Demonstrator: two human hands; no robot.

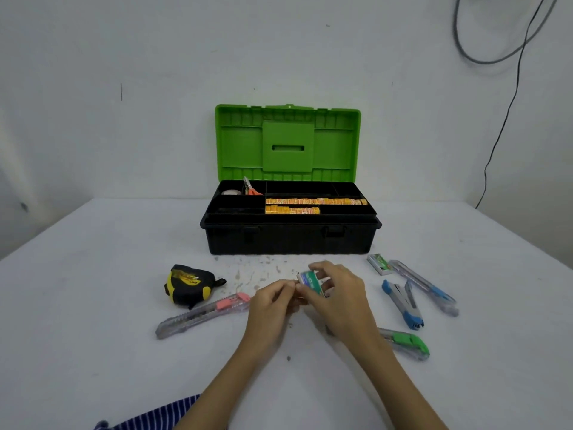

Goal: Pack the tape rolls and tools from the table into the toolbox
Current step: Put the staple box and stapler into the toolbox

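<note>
A black toolbox [290, 240] with its green lid [288, 139] raised stands at the back of the white table [93, 299]. Its tray holds rows of orange-yellow boxes [313, 202], a tape roll [230, 192] and orange-handled scissors [251, 188]. In front of it my right hand [338, 301] grips a small green staple box [310, 282], fingers curled over its top. My left hand [273, 302] pinches the box's left end. Both hands are low over the table.
On the table lie a yellow-black tape measure [189, 283], a pink-slider cutter [201, 315], a second green staple box [379, 264], a blue stapler [403, 304], a blue-slider cutter [424, 285] and a green-slider cutter [406, 342]. A cable [502, 125] hangs on the wall.
</note>
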